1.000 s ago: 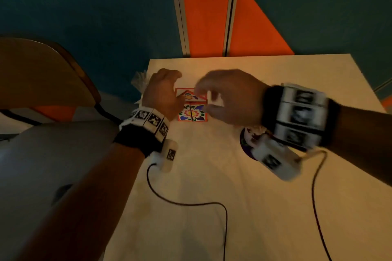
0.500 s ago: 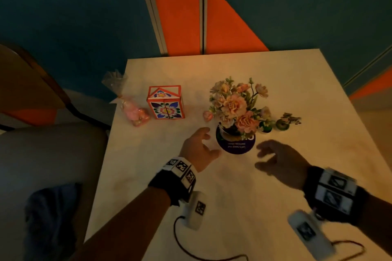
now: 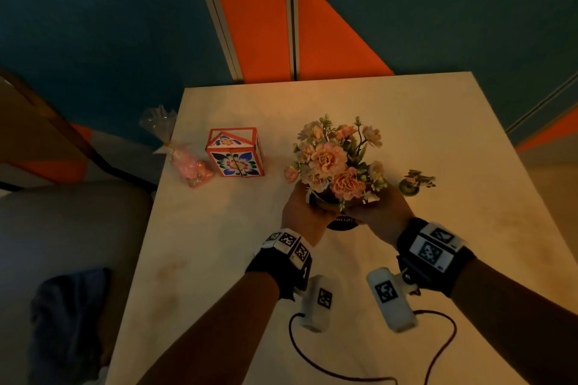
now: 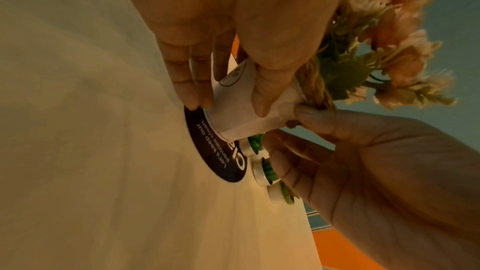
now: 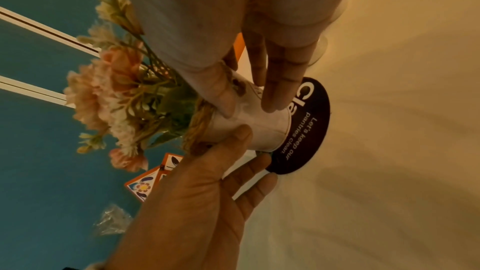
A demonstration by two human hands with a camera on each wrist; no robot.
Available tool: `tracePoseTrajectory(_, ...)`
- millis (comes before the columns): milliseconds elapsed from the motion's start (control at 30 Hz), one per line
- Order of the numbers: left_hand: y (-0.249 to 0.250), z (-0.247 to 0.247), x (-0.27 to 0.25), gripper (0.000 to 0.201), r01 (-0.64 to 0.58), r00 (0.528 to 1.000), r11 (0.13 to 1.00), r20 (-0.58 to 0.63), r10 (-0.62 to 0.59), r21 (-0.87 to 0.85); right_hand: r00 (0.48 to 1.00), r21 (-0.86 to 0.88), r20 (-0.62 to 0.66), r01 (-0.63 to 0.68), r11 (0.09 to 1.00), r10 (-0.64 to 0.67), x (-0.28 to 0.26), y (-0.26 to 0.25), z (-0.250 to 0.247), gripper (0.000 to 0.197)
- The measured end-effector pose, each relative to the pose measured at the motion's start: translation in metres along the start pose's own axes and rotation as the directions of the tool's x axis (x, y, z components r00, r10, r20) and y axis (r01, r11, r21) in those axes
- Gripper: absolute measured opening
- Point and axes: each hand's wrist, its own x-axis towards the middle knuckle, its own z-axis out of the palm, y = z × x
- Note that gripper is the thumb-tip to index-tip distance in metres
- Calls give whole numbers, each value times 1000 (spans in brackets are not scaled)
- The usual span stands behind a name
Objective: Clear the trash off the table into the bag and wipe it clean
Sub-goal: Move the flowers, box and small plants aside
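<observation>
A white pot of pink artificial flowers (image 3: 336,162) stands on a black round mat (image 3: 342,223) in the middle of the pale table (image 3: 438,259). My left hand (image 3: 301,209) grips the pot's left side and my right hand (image 3: 380,209) grips its right side. In the left wrist view, the left thumb and fingers (image 4: 192,81) wrap the pot (image 4: 241,110). In the right wrist view, the right fingers (image 5: 278,89) and thumb press the pot (image 5: 259,128) just above the mat (image 5: 309,126). I cannot tell whether the pot is lifted.
A patterned orange box (image 3: 234,155) and a clear bag of pink sweets (image 3: 187,162) sit near the table's left edge. Small green plant pots (image 3: 413,183) stand right of the flowers. A dark cloth (image 3: 68,316) lies on a grey seat at the left, beside a chair (image 3: 47,134).
Both hands left the patterned box, came across to the flower pot with fingers spread, and now grip it from both sides. The view has shifted right and down.
</observation>
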Motion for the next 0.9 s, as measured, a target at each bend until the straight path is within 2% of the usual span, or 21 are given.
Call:
tracePoseTrajectory(100, -4, 1, 2, 63, 3, 1000, 1000, 8, -3, -27, 1000, 0, 1, 8, 1000, -8, 2, -1, 1, 57)
tracePoseTrajectory(200, -11, 0, 10, 84, -43, 998, 996, 48, 47, -76, 999, 26, -2, 32, 999, -32, 2, -4, 3, 60)
tracePoseTrajectory(267, -15, -6, 16, 95, -62, 996, 997, 55, 64, -40, 999, 70, 31, 26, 997, -28, 5, -7, 7, 60)
tracePoseTrajectory(333, -18, -14, 24, 91, -79, 996, 994, 57, 75, 79, 1000, 16, 16, 24, 1000, -24, 13, -9, 14, 57)
tracePoseTrajectory(433, -16, -29, 40, 89, -131, 991, 954, 27, 129, 269, 999, 49, 37, 13, 999, -14, 29, -17, 27, 64)
tracePoseTrajectory(533, -13, -41, 59, 94, -104, 993, 951, -15, 113, 291, 999, -27, 38, 6, 1000, -5, 54, -19, 40, 73)
tracePoseTrajectory(633, -10, -46, 75, 97, -39, 999, 962, -19, 46, 269, 998, -90, 14, -56, 994, 57, 76, -19, 47, 80)
tracePoseTrajectory(767, -12, -50, 78, 65, 105, 990, 974, -118, -82, 202, 998, -124, 8, -68, 990, 69, 90, -21, 49, 77)
tracePoseTrajectory(867, -12, -49, 81, 70, 99, 991, 977, -109, -79, 187, 997, -157, 16, -73, 985, 76, 92, -22, 48, 75)
tracePoseTrajectory(900, -11, -47, 84, 76, 62, 995, 975, -89, -44, 214, 997, -175, 18, -73, 982, 77, 92, -23, 48, 76)
